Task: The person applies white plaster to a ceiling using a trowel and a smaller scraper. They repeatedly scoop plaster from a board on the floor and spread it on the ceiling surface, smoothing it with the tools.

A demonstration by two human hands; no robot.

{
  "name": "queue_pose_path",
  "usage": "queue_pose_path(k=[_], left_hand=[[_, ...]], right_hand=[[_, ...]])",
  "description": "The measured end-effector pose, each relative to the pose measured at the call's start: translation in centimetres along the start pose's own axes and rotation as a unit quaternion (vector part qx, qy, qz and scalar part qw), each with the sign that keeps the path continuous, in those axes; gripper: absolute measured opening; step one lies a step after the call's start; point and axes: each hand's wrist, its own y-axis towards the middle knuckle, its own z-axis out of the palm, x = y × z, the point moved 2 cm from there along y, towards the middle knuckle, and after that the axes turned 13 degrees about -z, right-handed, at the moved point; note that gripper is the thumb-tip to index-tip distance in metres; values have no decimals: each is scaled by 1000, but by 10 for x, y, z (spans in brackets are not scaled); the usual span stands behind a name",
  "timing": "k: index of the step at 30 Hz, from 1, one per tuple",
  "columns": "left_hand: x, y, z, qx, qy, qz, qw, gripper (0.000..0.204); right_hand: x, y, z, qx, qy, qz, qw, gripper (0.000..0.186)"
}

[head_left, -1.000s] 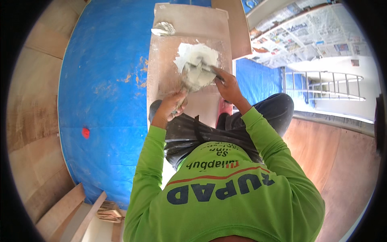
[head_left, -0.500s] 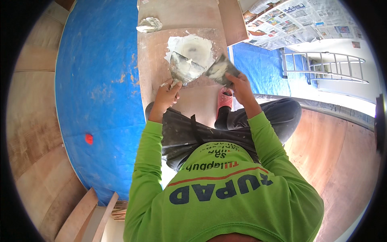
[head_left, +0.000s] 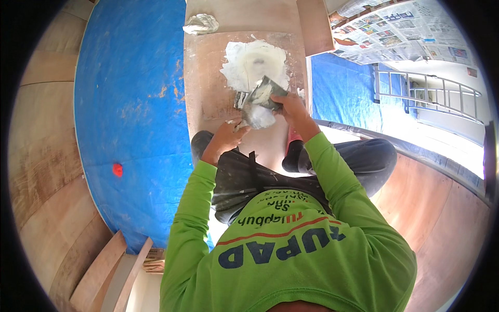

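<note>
My left hand [head_left: 227,138] is closed on a wide, putty-smeared putty knife [head_left: 260,117], its blade blurred and partly covered. My right hand [head_left: 292,108] grips a flat, dark, squarish scraper [head_left: 272,95] streaked with white putty. The two blades overlap in front of my lap, with the scraper on top; whether they touch is hard to tell. Just beyond them a broad white putty patch [head_left: 254,58] is spread over the wooden board [head_left: 204,73]. At the board's far left edge lies a crumpled whitish lump [head_left: 201,24].
Blue tarp [head_left: 132,125] stretches along the left, with a small red object [head_left: 118,170] on it. A metal ladder [head_left: 431,93] lies at the right, below a newspaper-covered surface [head_left: 405,36]. Curved wooden panels [head_left: 47,140] line the left side. My legs are folded close to the board.
The scraper in my right hand has moved left, over the putty knife. My left hand has drawn nearer and right, turning its blade. The view has shifted slightly.
</note>
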Motion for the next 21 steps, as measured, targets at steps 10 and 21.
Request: queue_pose_path(k=[10,21], left_hand=[[141,1,2,-326,-73,-158,929,39],[113,7,-6,-359,-21,-199,912,56]], right_hand=[[4,141,-7,72,-629,-300,714,36],[-37,151,-49,139,-732,-219,630,44]])
